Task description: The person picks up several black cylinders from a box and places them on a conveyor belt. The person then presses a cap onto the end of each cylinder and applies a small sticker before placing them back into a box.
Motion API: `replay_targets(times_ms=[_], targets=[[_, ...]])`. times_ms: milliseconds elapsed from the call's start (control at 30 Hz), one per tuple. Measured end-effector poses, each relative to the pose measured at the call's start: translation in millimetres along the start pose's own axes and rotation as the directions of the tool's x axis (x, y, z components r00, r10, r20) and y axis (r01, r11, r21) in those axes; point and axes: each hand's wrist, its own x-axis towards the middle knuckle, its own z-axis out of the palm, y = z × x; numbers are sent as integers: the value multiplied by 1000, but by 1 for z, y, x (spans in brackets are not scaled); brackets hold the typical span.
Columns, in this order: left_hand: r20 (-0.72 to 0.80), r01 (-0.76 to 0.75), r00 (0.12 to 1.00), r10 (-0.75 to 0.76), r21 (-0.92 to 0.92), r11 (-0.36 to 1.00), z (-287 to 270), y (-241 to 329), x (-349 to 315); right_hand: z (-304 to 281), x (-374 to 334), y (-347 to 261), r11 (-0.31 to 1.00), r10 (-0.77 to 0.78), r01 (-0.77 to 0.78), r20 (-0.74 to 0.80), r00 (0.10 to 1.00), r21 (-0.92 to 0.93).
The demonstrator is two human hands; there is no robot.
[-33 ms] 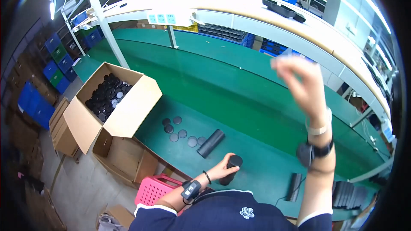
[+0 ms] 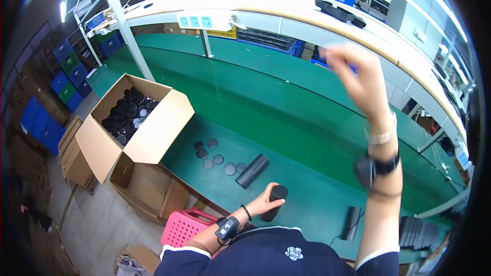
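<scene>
My left hand [image 2: 263, 204] is wrapped round a black tube [image 2: 270, 213], standing upright on the green bench near my body. A round black cap [image 2: 279, 192] covers the top of that tube. High above the bench, to the right, my right hand [image 2: 365, 79] is raised with loosely bent fingers, a little blurred. A gap shows between its thumb and fingers, and nothing is visible in it. Another black tube [image 2: 252, 170] lies on its side beyond my left hand. Several loose black discs [image 2: 218, 159] are scattered to the left of it.
An open cardboard box [image 2: 158, 133] full of black discs stands at the left. Below it is another open carton [image 2: 140, 186], beside a pink plastic stool [image 2: 186, 227]. More black tubes [image 2: 417, 232] lie at right. A white shelf [image 2: 266, 2] runs along the back.
My right hand has risen slightly. The capped tube in my left hand has shifted very little to the left; the loose discs and the lying tube stay put.
</scene>
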Motion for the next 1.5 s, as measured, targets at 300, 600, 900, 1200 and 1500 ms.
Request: replay_targets(times_ms=[300,600,900,1200,1500], targets=[[-187,-111,972,141,162,981,-39,17,-41,66,198,130,695,332,-72,230,915,-715],[-269,-101,958,96,-6,995,-65,6,-46,77,212,106,723,379,-29,361,852,-691],[-230,-89,968,98,47,995,-58,15,-38,53,187,31,668,206,150,375,904,-729],[-124,-58,990,60,16,998,-41,-5,-30,29,9,-1,680,383,-650,592,709,340],[59,57,997,-50,-129,990,-8,-12,11,69,-297,46,-241,806,-791,570,159,562]])
